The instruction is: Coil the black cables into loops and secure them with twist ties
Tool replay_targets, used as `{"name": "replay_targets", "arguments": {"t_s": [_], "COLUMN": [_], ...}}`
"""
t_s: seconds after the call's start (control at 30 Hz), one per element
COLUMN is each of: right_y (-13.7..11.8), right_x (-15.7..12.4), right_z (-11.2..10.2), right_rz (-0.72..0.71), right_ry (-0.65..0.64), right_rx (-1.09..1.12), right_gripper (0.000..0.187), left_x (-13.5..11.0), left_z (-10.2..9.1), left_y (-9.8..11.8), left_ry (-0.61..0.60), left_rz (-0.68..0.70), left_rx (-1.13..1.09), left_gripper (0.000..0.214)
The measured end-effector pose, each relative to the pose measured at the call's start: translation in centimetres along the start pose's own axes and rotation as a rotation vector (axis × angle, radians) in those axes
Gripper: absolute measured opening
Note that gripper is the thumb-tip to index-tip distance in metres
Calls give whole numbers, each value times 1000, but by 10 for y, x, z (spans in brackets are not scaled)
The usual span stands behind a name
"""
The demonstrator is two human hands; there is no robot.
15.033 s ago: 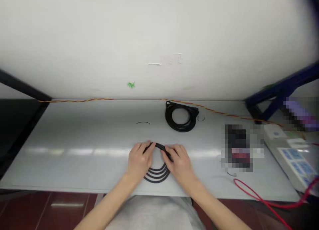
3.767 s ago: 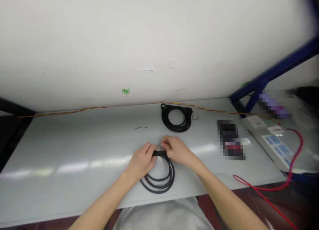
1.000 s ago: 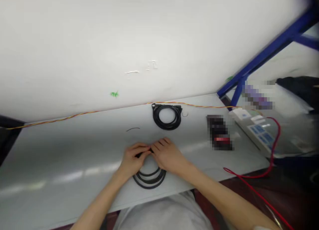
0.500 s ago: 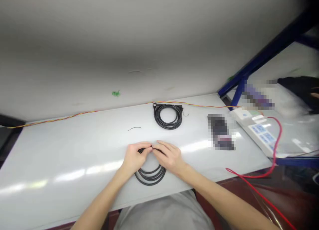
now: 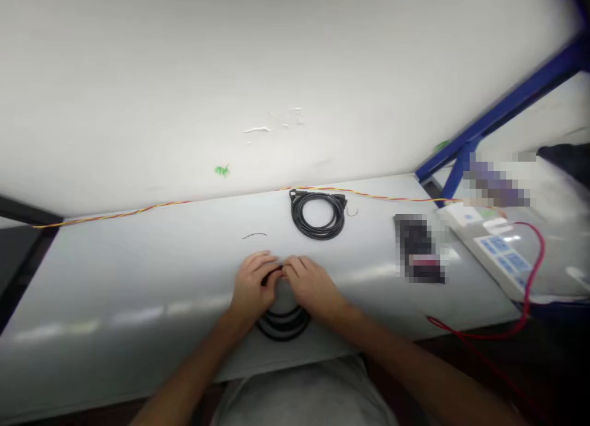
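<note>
A coil of black cable [image 5: 283, 324] lies on the white table [image 5: 138, 278] near its front edge. My left hand [image 5: 252, 286] and my right hand [image 5: 311, 287] meet over the far side of the coil, fingers curled and pinched on the cable there. The top of the loop is hidden under both hands. What the fingertips do at the pinch is too small to make out. A second black cable coil [image 5: 319, 213], bundled, rests farther back near the wall.
A short dark wire piece [image 5: 254, 235] lies left of the far coil. A red-yellow twisted wire [image 5: 115, 215] runs along the wall. A blurred dark object [image 5: 419, 248], a white device with blue labels [image 5: 495, 251] and a red cable [image 5: 520, 303] sit at the right, by a blue frame [image 5: 502, 112].
The view has shifted slightly and darkened at the bottom. My hands stay pinched together on the top of the near coil, drawn a little closer to each other. The far coil has not moved.
</note>
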State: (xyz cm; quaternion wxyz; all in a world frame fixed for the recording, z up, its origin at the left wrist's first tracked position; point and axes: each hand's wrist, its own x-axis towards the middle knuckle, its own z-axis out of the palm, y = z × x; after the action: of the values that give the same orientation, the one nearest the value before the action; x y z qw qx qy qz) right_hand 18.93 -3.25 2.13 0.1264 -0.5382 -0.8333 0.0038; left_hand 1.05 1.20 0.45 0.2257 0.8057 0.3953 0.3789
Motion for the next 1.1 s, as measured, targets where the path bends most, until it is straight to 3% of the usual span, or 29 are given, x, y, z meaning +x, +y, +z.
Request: {"name": "replay_targets", "arguments": {"t_s": [0.2,0.4,0.57,0.7,0.83,0.9,1.03,1.1], "right_y": [-1,-3,2,6,5,5,7,9], "right_x": [8,12,9,4,-2,-5,-15,-19], "right_z": [-10,-14,-7,5,9,9,8,8], "right_rz": [-32,-11,-21,-12,35,56,50,45], "right_ry": [-85,-124,-80,-8,46,70,73,73], "right_rx": [-110,-121,-52,48,78,93,114,123], "right_gripper": [14,13,10,12,15,16,17,18], "left_x": [13,11,9,9,-17,-37,-63,-62], "left_z": [-10,-11,-8,-22,-48,-56,-57,-56], "left_y": [1,4,3,9,25,30,28,27], "left_ry": [-126,-150,-134,-176,-318,-383,-354,-372], "left_rz": [-8,163,202,173,149,201,194,176], "left_rx": [-23,152,184,174,215,198,176,168], "left_gripper": [13,19,19,22,41,52,18,20]}}
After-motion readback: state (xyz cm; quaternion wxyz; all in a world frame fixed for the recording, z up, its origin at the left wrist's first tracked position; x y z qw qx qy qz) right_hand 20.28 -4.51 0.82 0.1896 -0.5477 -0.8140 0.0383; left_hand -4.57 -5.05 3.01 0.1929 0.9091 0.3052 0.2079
